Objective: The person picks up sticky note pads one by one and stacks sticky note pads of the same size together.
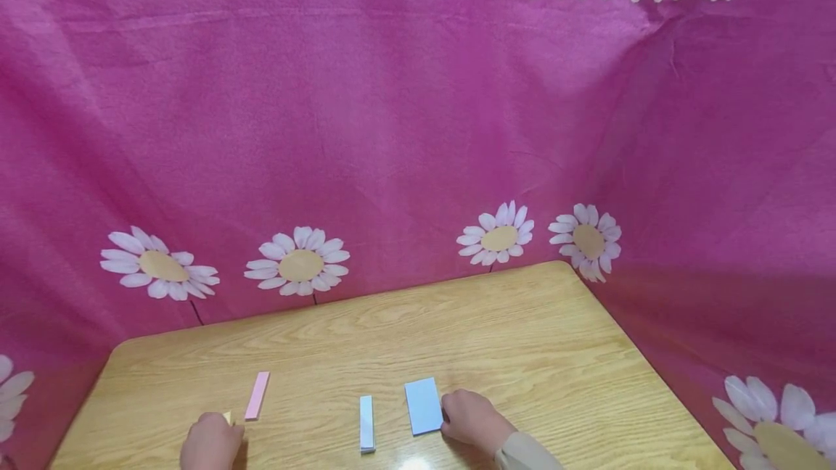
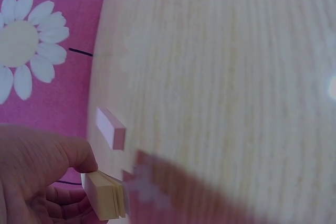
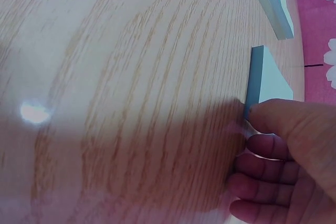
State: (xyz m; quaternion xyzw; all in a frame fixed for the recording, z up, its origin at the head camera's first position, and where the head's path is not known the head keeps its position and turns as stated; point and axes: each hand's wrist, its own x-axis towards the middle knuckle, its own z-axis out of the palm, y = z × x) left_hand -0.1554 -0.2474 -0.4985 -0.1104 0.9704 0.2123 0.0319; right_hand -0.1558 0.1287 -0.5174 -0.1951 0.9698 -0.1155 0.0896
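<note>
Pinching yellow pad (image 2: 105,202), left hand (image 1: 210,443) curled round it; pink pad (image 1: 257,395) just beyond, long axis running away; right hand (image 1: 473,421) fingertips on blue pad (image 1: 423,405) near edge, grip unclear; narrow blue pad (image 1: 367,423) between hands, nearer right.

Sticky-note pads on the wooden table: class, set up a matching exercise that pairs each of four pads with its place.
Column 1:
1 yellow pad
2 pink pad
3 narrow blue pad
4 wide blue pad

Column 2:
a touched by right hand
b held in left hand
c between the two hands, untouched
d just beyond the left hand

Pairs: 1-b, 2-d, 3-c, 4-a
</note>
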